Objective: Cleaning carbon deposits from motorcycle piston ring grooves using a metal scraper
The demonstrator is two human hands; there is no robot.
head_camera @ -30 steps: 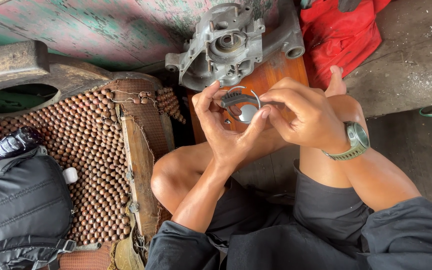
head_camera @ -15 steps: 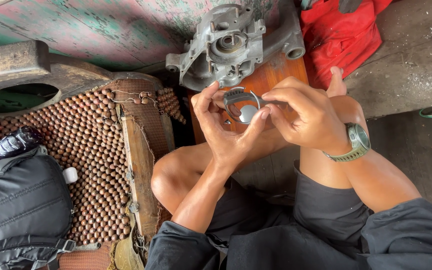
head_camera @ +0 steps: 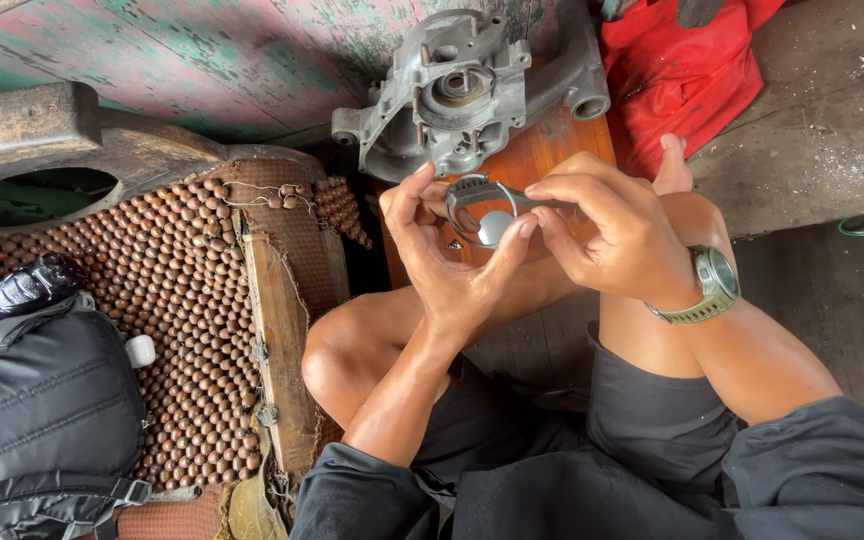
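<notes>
Seated person, legs crossed, viewed from above. The left hand (head_camera: 452, 270) and right hand (head_camera: 612, 235) meet over the knees, both sets of fingers closed around a small grey metal part with a ring-shaped loop and a round silver disc (head_camera: 487, 210); the left thumb and forefinger pinch the loop's edge, while the right fingertips press its opposite side. The part is held in the air, just in front of a grey cast-aluminium engine casing (head_camera: 462, 95) standing on an orange-brown wooden board (head_camera: 542, 155). Judged step: fitting or adjusting the small part by hand. The next move likely calls for steady two-handed alignment and light, even pressure.
</notes>
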